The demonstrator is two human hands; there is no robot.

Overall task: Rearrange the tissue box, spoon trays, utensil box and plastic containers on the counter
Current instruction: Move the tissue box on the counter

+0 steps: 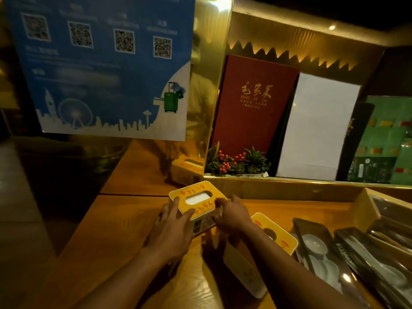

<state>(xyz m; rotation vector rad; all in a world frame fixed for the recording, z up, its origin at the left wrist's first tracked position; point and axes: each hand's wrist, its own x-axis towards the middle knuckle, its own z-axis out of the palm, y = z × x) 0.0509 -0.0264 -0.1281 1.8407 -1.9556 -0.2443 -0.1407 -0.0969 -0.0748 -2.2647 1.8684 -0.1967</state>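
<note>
A tissue box (199, 202) with a yellow lid and white tissue showing in its slot stands on the wooden counter (124, 230). My left hand (174, 228) grips its left and near side. My right hand (233, 214) grips its right end. A second yellow-lidded tissue box (273, 233) stands just right of my right wrist. Right of that lie two dark spoon trays: one (321, 248) holds white ceramic spoons, the other (374, 264) holds more utensils.
A small plant with red berries (236, 162) sits behind a gold ledge, with red and white menus (252, 103) leaning behind it. A blue QR-code poster (104, 63) hangs at the left. More trays (392, 221) sit far right. A reflective gold pillar mirrors the box.
</note>
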